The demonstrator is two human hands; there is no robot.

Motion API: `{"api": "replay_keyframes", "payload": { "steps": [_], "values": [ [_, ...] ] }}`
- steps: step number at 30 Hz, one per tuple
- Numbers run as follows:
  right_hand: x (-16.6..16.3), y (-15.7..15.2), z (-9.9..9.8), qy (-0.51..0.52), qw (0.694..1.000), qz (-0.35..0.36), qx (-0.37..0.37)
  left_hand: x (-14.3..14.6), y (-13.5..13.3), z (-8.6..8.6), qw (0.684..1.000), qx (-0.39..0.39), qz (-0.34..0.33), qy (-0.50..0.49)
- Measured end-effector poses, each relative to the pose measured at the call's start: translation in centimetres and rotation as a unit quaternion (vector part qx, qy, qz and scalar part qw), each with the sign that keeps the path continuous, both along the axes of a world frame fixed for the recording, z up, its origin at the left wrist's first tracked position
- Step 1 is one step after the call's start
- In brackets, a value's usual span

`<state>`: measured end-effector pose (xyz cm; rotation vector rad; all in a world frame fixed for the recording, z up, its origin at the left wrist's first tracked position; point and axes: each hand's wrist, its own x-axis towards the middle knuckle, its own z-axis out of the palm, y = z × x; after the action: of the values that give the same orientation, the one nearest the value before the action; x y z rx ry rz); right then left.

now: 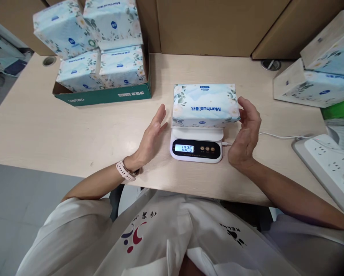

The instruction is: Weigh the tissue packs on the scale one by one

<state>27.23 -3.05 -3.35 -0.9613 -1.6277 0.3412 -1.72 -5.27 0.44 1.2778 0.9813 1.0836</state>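
Observation:
A floral pack of tissues marked "Manhua" lies flat on a white digital scale, hiding most of its platform. The scale's lit display reads about 102.5. To the left of the pack is my left hand, fingers stretched out, with a small gap between it and the wrapper. My right hand sits at the pack's right end with its fingers apart and curved; the fingertips are close to the wrapper, and whether they touch it I cannot tell. Neither hand grips anything.
At the back left, a green cardboard box holds several similar tissue packs. More packs are stacked at the right. A white power strip lies near the right edge, and a thin white cable runs toward it. Brown cardboard stands behind.

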Motion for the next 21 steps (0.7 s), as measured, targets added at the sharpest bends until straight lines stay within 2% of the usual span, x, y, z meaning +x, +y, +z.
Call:
{"api": "replay_keyframes", "payload": {
  "steps": [21],
  "values": [
    [0.01, 0.07, 0.13, 0.019, 1.0, -0.022, 0.002, -0.04, 0.24, -0.17, 1.0, 0.012, 0.004, 0.013]
  ]
}}
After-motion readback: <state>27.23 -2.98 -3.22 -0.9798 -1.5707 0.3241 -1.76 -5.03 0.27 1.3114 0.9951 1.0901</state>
